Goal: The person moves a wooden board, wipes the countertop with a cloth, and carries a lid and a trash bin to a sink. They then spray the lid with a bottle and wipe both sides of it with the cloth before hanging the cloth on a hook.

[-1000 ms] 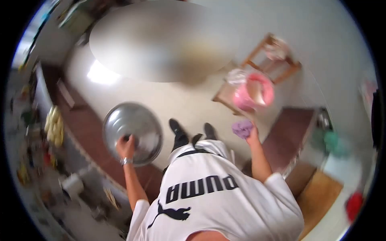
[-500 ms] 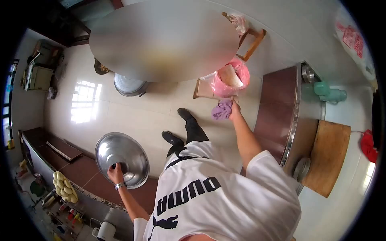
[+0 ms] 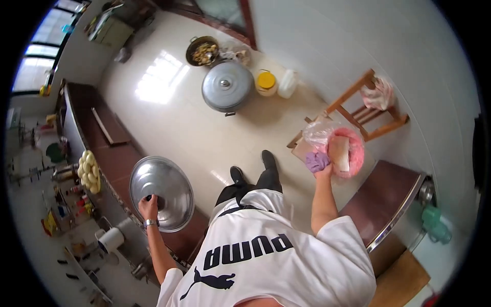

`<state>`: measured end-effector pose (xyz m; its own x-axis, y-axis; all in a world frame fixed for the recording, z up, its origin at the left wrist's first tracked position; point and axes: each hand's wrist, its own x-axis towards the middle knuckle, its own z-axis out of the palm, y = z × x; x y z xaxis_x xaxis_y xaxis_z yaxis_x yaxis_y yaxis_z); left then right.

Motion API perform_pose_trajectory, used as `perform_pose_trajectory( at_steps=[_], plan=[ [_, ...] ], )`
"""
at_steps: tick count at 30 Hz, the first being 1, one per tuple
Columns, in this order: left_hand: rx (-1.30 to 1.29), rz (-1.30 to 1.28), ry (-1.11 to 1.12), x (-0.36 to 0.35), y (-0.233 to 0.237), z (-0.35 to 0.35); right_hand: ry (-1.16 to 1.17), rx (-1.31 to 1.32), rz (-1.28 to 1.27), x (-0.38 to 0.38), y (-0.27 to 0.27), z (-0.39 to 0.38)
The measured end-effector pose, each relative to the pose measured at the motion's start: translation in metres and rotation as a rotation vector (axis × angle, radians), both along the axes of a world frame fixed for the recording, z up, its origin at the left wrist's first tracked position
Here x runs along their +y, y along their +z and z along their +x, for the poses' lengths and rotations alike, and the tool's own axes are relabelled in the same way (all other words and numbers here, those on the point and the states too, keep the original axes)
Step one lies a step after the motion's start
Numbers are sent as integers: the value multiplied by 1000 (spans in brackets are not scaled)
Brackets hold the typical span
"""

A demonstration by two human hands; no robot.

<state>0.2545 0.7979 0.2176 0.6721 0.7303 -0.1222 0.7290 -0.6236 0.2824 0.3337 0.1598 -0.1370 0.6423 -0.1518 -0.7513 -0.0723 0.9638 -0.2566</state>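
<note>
On the left, my left hand (image 3: 148,208), with a watch on its wrist, grips the dark knob of a large silver pot lid (image 3: 166,176), held out over the brown counter front. My right hand (image 3: 324,173) is closed around a crumpled purple cloth (image 3: 316,161) at arm's length on the right. Just past that hand is a pink bin (image 3: 360,153) with a plastic bag at its rim and a pale flat piece inside. Ahead on the floor stands a large covered pot (image 3: 227,88), its domed grey lid in place.
Beside the covered pot are a wok of food pieces (image 3: 205,53), a yellow-lidded jar (image 3: 266,81) and a white jug (image 3: 288,84). A wooden chair (image 3: 353,120) stands by the right wall. Counters line both sides, with pale dough-like pieces (image 3: 89,171) at the left one and a wooden board (image 3: 399,279) at right.
The view has swung to the right and up, so the pot, wok and whole chair now show. The left hand keeps the lid, the right hand the purple cloth, now closer beside the bin.
</note>
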Motion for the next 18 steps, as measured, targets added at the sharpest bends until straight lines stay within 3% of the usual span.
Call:
perform_pose_trajectory(
  at_steps=[4, 7, 10, 12, 14, 18],
  plan=[
    [11, -53, 92, 9, -7, -1, -44, -11, 16, 6, 18, 13],
    [20, -9, 86, 25, -20, -4, -181, 10, 213, 22, 77, 23],
    [39, -17, 111, 32, -15, 9, -249, -44, 284, 24, 69, 5],
    [28, -22, 133, 40, -14, 16, -141, -55, 163, 10, 32, -17],
    [14, -39, 167, 54, -12, 29, -57, -23, 62, 29, 49, -15],
    [1, -116, 241, 123, -59, 35, 140, -35, -80, 85, 73, 3]
  ],
)
